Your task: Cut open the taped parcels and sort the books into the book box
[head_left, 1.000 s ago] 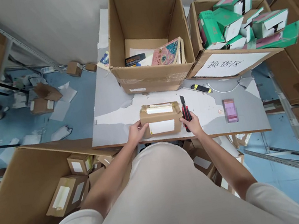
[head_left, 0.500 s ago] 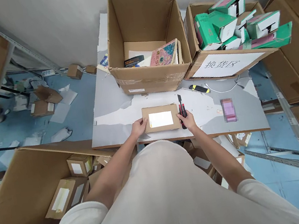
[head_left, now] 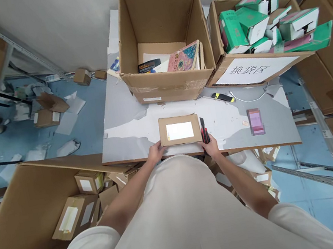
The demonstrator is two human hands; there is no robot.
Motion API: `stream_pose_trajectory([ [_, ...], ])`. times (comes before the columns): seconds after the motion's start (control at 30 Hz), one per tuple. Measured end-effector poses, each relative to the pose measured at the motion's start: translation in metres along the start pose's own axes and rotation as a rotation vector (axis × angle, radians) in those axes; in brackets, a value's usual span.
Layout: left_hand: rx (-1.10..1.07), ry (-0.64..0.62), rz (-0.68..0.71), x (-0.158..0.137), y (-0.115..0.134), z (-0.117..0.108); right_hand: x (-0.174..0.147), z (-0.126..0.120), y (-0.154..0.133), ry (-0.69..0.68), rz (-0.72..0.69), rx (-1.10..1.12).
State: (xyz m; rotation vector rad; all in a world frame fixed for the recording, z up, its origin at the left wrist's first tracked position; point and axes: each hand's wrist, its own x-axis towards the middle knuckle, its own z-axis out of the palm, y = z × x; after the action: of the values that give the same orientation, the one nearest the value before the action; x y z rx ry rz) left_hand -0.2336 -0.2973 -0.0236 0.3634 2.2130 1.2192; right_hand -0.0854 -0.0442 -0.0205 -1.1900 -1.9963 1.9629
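A small cardboard box with a white label lies near the front edge of the table. At its lower left corner is my left hand, fingers closed on the cardboard. My right hand is wrapped round a red and black utility knife, its blade end pointing away from me. The right fingertips also reach the box's lower right corner. Part of the knife's handle is hidden by the hand.
Behind stands a large open carton with books inside. Right of it, another carton holds several green boxes. A yellow-black cutter and a pink phone-like object lie on the table. Left below, a big carton holds parcels.
Both hands have slid toward me, from the box's sides down to its near corners. The utility knife has come nearer with my right hand, while the box stays almost in place.
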Motion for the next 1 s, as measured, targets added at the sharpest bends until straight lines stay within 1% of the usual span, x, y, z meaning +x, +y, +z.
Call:
stream_pose_trajectory([
  [0.07, 0.081, 0.011, 0.023, -0.004, 0.015, -0.009, -0.003, -0.005, -0.009, 0.014, -0.031, -0.028],
  [0.17, 0.283, 0.058, 0.032, -0.005, 0.041, -0.024, 0.000, -0.014, -0.027, 0.062, -0.090, -0.127],
  [0.23, 0.386, 0.097, 0.015, 0.002, 0.057, -0.030, 0.010, -0.014, -0.040, 0.081, -0.110, -0.236],
  [0.3, 0.440, 0.120, -0.005, 0.013, 0.067, -0.032, 0.024, -0.011, -0.052, 0.093, -0.122, -0.351],
  [0.37, 0.443, 0.133, -0.007, 0.022, 0.072, -0.030, 0.037, -0.006, -0.060, 0.112, -0.148, -0.448],
  [0.43, 0.429, 0.125, 0.017, 0.026, 0.071, -0.027, 0.045, -0.003, -0.065, 0.124, -0.184, -0.514],
  [0.53, 0.409, 0.103, 0.076, 0.020, 0.061, -0.021, 0.046, -0.002, -0.066, 0.120, -0.212, -0.568],
  [0.57, 0.400, 0.121, 0.105, 0.016, 0.056, -0.019, 0.044, -0.004, -0.065, 0.111, -0.209, -0.575],
  [0.63, 0.389, 0.215, 0.199, 0.008, 0.048, -0.014, 0.038, -0.007, -0.063, 0.091, -0.194, -0.588],
  [0.67, 0.400, 0.261, 0.280, 0.004, 0.044, -0.012, 0.034, -0.010, -0.063, 0.090, -0.189, -0.592],
  [0.7, 0.423, 0.280, 0.386, 0.001, 0.040, -0.009, 0.031, -0.012, -0.064, 0.099, -0.193, -0.594],
  [0.73, 0.457, 0.263, 0.505, -0.002, 0.037, -0.007, 0.027, -0.015, -0.067, 0.117, -0.210, -0.595],
  [0.8, 0.523, 0.142, 0.734, -0.006, 0.033, -0.001, 0.019, -0.018, -0.076, 0.163, -0.294, -0.600],
  [0.83, 0.543, 0.074, 0.818, -0.007, 0.031, 0.001, 0.015, -0.017, -0.083, 0.167, -0.349, -0.608],
  [0.87, 0.552, 0.030, 0.871, -0.007, 0.031, 0.004, 0.010, -0.016, -0.091, 0.147, -0.403, -0.622],
  [0.9, 0.552, 0.013, 0.897, -0.007, 0.030, 0.007, 0.006, -0.013, -0.099, 0.100, -0.453, -0.640],
  [0.93, 0.550, 0.012, 0.906, -0.005, 0.030, 0.009, 0.002, -0.010, -0.108, 0.031, -0.498, -0.659],
  [1.0, 0.549, 0.028, 0.903, -0.002, 0.030, 0.011, -0.004, -0.001, -0.123, -0.151, -0.584, -0.699],
])
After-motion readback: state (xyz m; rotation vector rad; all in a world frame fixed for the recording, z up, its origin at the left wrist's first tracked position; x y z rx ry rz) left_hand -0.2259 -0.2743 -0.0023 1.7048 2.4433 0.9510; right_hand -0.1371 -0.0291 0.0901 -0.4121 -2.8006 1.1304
